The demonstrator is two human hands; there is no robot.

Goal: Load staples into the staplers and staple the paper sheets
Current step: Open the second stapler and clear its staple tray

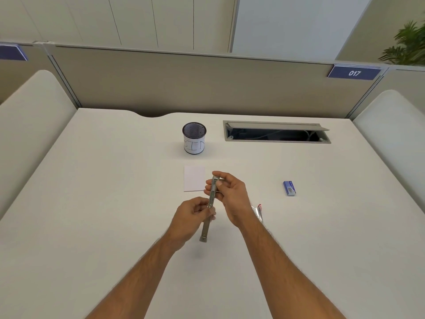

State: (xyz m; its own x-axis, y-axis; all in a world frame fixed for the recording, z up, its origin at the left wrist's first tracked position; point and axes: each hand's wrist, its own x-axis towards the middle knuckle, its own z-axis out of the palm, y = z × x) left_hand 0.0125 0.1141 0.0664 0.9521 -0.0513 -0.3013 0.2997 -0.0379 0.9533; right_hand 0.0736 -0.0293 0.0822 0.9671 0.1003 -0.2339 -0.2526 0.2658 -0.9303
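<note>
A white desk (103,203) fills the lower frame, with a mesh cup (194,138) wrapped in a handwritten paper label standing at centre and an open cable tray (276,134) to its right. Behind runs a beige divider (184,81) carrying a blue "017" tag (354,72) at right. A plant (409,42) shows at upper right.

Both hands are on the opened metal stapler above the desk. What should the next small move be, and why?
Probably seat the staples in the channel. The stapler is held open and lifted off the desk: the left hand grips its lower half, the right hand pinches the upper end. The blue staple box lies apart to the right and the paper sheets sit untouched. Whether staples are already in cannot be told.
</note>
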